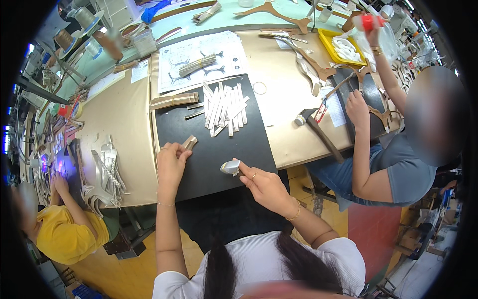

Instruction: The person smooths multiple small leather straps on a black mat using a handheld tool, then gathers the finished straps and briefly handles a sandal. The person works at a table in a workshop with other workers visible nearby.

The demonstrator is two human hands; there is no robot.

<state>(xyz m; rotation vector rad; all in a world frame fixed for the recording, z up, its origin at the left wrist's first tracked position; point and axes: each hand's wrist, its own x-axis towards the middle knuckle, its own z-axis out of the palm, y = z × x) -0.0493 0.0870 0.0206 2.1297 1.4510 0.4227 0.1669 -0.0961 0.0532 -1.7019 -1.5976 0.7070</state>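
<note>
My left hand is closed at the edge of the black mat, its fingers pinching a short tan leather strip. To the right, just above the mat, my right hand is wrapped round what looks like a hammer. Its silvery head points left; most of its handle is hidden by my hand. Beyond my hands lies a loose pile of white-faced strips. Left of the pile are bundled tan strips.
A printed drawing sheet carries a banded strip bundle. A rubber band lies right of the mat. Another hammer rests toward a co-worker on the right. A person in yellow works at left, near leather straps.
</note>
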